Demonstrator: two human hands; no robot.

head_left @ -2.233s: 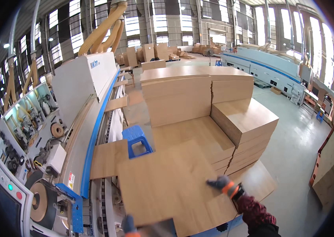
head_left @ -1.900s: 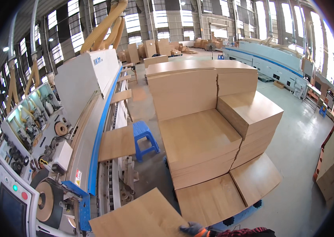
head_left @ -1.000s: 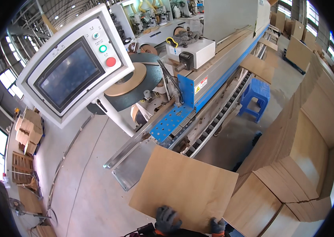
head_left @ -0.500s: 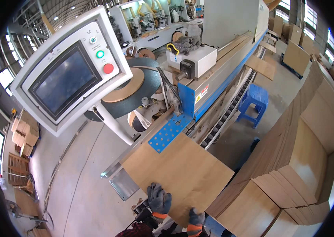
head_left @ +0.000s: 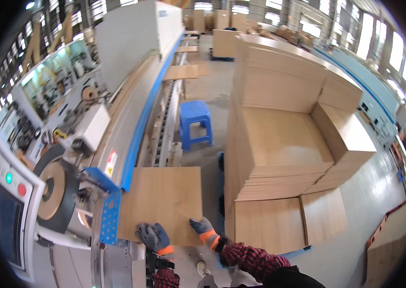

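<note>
The edge-banding machine (head_left: pixel 126 33) fills upper left; lower centre, the wood-grain panel (head_left: pixel 164 192) extends up-frame from both hands: left hand (head_left: pixel 154 235) on its near face, right hand (head_left: pixel 205 229) at its right edge. Whether either grip is clamped, I can't tell.

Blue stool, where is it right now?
In the head view, the blue stool stands on the floor just left of centre, between the roller track and the board stack, beyond the board under the left hand.
</note>
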